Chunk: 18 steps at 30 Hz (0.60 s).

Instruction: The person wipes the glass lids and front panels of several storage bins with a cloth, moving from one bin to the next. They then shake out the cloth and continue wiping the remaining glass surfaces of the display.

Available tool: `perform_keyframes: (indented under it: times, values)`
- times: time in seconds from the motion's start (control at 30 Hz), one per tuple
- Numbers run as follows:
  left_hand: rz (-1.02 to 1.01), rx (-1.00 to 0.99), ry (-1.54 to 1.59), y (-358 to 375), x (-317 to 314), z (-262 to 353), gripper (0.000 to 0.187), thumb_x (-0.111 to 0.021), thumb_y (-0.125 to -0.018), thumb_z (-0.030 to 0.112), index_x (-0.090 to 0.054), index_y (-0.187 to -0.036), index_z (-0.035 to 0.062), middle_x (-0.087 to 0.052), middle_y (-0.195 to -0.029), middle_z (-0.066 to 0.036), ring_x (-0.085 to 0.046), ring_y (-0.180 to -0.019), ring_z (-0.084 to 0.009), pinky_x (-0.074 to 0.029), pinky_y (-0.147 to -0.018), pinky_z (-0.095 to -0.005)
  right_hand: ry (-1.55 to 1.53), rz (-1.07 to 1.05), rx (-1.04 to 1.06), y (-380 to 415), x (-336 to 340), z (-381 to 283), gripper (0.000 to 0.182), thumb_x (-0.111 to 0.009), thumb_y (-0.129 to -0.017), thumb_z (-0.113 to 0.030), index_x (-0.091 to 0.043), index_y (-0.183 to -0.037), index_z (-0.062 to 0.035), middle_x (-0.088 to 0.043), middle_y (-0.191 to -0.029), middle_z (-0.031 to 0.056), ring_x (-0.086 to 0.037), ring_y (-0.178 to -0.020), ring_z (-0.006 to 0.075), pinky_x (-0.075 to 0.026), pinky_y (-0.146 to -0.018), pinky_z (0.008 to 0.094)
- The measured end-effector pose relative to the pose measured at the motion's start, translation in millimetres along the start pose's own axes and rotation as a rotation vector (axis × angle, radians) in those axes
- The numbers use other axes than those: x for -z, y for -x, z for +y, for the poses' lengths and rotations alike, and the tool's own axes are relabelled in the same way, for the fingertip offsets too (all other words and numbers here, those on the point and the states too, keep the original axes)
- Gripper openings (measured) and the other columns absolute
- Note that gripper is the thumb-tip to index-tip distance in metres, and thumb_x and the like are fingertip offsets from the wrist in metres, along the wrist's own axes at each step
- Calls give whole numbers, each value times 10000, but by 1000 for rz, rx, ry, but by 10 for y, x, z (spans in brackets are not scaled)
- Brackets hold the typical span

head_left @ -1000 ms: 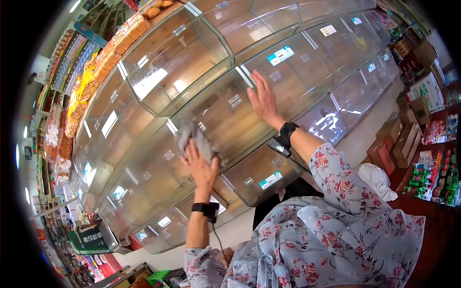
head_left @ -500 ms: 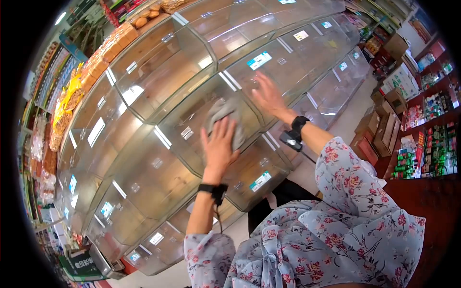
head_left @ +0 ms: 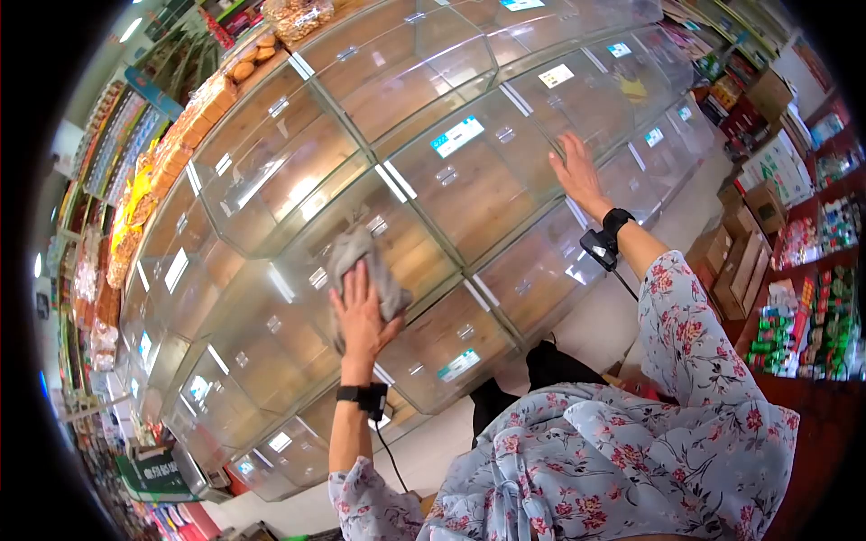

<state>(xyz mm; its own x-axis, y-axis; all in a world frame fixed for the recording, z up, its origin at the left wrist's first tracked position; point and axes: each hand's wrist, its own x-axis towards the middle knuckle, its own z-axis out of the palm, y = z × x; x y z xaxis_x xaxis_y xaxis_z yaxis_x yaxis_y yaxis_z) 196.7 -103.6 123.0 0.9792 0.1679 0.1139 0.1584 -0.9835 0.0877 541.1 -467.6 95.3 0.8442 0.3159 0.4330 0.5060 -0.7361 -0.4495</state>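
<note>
A crumpled grey cloth (head_left: 350, 248) lies under my left hand (head_left: 363, 320), whose fingers press it against the clear lid of a bulk bin (head_left: 424, 257). The palm side is hidden against the cloth. My right hand (head_left: 579, 176) is farther right, fingers slightly spread and holding nothing, fingertips close over the clear lids near a seam between two bins. Each wrist wears a black strap with a small cabled device.
Clear-lidded bins stand in stepped rows, some with a price label (head_left: 457, 137). Bagged and loose baked goods (head_left: 209, 101) line the top left. Cardboard boxes (head_left: 741, 270) and shelves of green bottles (head_left: 816, 316) stand at the right.
My left hand has slid the cloth down and left across the lid. My right hand has shifted right along the bins. The camera view has shifted slightly.
</note>
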Motion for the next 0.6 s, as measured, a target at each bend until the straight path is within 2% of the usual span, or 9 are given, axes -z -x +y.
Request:
perform_keyframes:
  times: [0.13,0.27,0.37,0.4,0.5,0.53,0.6]
  values:
    - [58,-31,18,-695,-133,717,1095,-810,-616,402,-301,-1537,99,-268,-1608,-111,-264,-1463,-349,-145,-1162,-629,-75,-22,91,-409,-215,-35,559,-565,-958,-334,-423,-1398,-20,-392,-1485,219,-395,-1345,409,-331,-1110,479]
    - [42,39,123,-947,-79,1002,1158,-822,-596,344,-229,-1568,137,-269,-1608,-103,-273,-1461,-339,-146,-1172,-614,-6,45,201,-540,-408,-4,582,-571,-949,-314,-405,-1418,-13,-385,-1503,196,-358,-1389,376,-290,-1138,488]
    - [-12,53,123,-943,-72,935,1145,-803,-602,357,-229,-1573,162,-258,-1618,-97,-236,-1482,-334,-102,-1185,-609,33,67,237,-486,-459,-43,607,-579,-936,-319,-399,-1424,-5,-384,-1508,184,-335,-1413,352,-265,-1154,504]
    - [-37,67,112,-954,-5,927,1050,-751,-676,382,-241,-1569,169,-270,-1616,-82,-238,-1483,-325,-89,-1185,-613,49,74,232,-492,-463,-38,615,-581,-932,-318,-396,-1427,-5,-383,-1511,178,-325,-1424,344,-257,-1159,507]
    - [72,197,38,-1085,-109,791,939,-682,-759,414,-276,-1557,129,-296,-1607,-67,-267,-1473,-299,-114,-1177,-621,60,67,213,-503,-494,-17,630,-588,-920,-325,-393,-1433,-16,-380,-1516,169,-299,-1442,329,-231,-1175,512]
    - [83,278,59,-1180,-120,791,893,-621,-796,444,-280,-1555,121,-285,-1612,-67,-259,-1477,-294,-118,-1173,-630,59,66,211,-501,-486,-6,631,-588,-919,-326,-393,-1434,-18,-379,-1517,169,-299,-1443,329,-229,-1177,511]
    - [133,369,79,-1431,-154,809,894,-624,-794,442,-283,-1553,114,-281,-1614,-67,-255,-1479,-292,-121,-1170,-634,56,64,212,-495,-490,-17,632,-586,-918,-328,-394,-1434,-20,-377,-1519,169,-298,-1443,330,-223,-1181,509]
